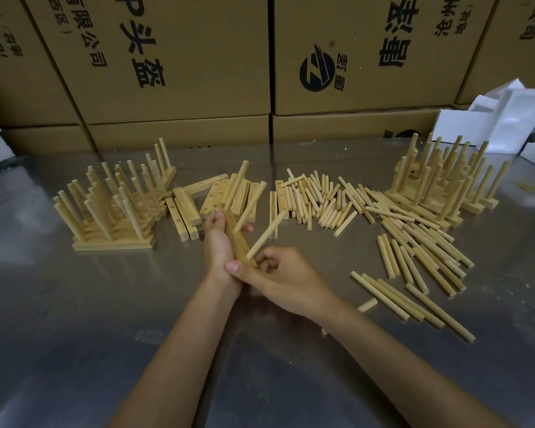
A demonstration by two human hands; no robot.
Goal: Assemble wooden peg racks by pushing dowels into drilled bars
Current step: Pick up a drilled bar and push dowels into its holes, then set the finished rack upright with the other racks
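Steel table (74, 319), scuffed (reflective); cardboard cartons (179, 72) stacked behind.

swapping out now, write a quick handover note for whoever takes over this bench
Left hand grips a drilled bar with two dowels already in it.
Right hand pinches a third dowel at the bar's near end, not yet seated.
Finished racks are stacked at left and far right; empty bars lie behind the hands, loose dowels to the right.
Left: seat this dowel, then work through the remaining bars.

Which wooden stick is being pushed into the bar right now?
The dowel pinched by the right hand: it slants up from the bar gripped in the left hand; the loose dowels lie flat.
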